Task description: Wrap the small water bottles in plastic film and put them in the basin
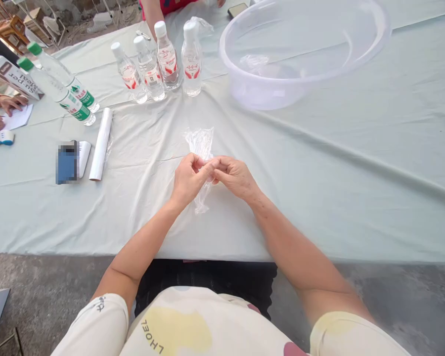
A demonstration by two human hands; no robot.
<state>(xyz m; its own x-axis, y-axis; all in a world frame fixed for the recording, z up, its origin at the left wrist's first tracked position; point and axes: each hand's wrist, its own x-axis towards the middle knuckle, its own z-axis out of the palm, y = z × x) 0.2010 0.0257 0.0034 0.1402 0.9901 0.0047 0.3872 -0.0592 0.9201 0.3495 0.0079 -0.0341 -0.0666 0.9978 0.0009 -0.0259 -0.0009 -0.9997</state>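
A crumpled piece of clear plastic film [200, 140] is gathered between my two hands, just above the cloth-covered table [319, 198]. My left hand [189, 179] pinches it at the middle with thumb and fingers. Against it, my right hand [237, 177] grips the same bunched part, the fingertips of both hands meeting. One end of the film fans out beyond my fingers, and a twisted tail hangs toward me. The exact part under my fingertips is hidden.
A large clear plastic basin [270, 94] stands at the back right. Several white-capped water bottles [192, 64] are behind my hands. To the left lie a white roll [101, 143], a blurred blue object [66, 163] and two green-capped bottles [74, 109]. Other people's hands [13, 104] rest at far left.
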